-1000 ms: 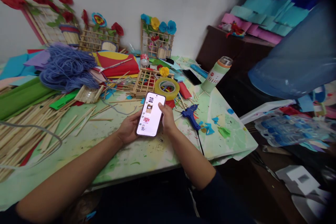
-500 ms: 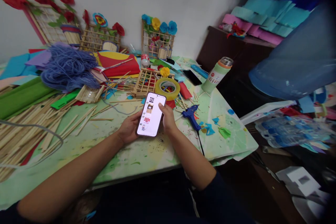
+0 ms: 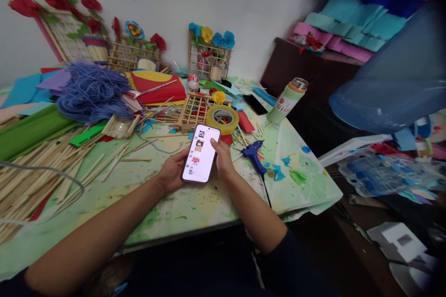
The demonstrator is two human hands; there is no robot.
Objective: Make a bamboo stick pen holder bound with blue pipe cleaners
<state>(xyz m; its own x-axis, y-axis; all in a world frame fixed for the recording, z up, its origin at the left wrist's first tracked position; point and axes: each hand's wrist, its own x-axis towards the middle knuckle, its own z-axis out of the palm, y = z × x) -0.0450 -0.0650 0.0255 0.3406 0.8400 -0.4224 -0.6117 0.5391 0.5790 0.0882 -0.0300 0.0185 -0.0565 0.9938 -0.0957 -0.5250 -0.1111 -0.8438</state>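
Plainly, both forearms (image 3: 101, 227) angled inward, left hand (image 3: 171, 172) and right hand (image 3: 224, 158) with fingers (image 3: 215, 145) around one phone (image 3: 201, 154).

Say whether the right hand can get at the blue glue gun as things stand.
Probably yes: the glue gun lies beside the right hand with nothing tall between them, though that hand would first have to leave the phone.

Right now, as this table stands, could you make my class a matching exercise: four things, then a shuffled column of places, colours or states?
Things
1. lit phone
2. glue gun
3. bottle
4. yarn

Descriptions
A. pale green, with an orange ring near the top
B. lying in a tangled heap
C. held in the left hand and right hand
D. blue, with a black cord

Pairs: 1-C, 2-D, 3-A, 4-B
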